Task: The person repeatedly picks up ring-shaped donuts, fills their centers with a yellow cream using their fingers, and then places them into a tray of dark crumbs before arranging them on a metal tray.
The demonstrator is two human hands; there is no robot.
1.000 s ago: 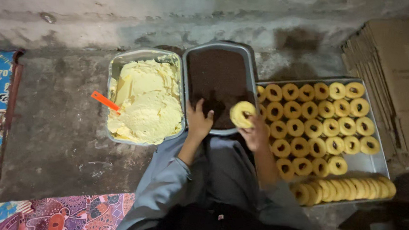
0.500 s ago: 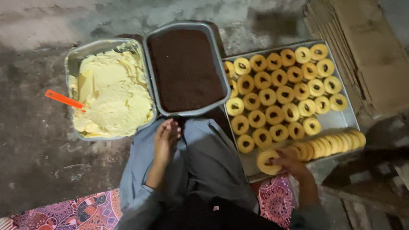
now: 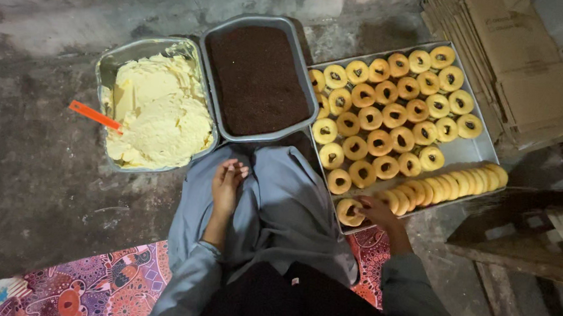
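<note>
Right hand point(image 3: 377, 213) at the near corner of the ring tray point(image 3: 477, 152), fingers closed on a ring pastry point(image 3: 349, 212) with a dark filled centre, held just over the tray floor. Just beyond the fingertips: rows of filled rings point(image 3: 390, 109); to their right, a shingled line of plain rings point(image 3: 454, 184). Left hand point(image 3: 227, 182) rests on the lap, fingers loosely curled, gripping nothing. Ahead of it: dark crumb tray point(image 3: 259, 77); further left, cream tray point(image 3: 156, 106) with orange spatula point(image 3: 94, 115).

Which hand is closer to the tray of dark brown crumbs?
The left hand. It rests on the lap just below the near rim of the crumb tray. The right hand is off to the right, holding a ring cookie at the cookie tray.
</note>
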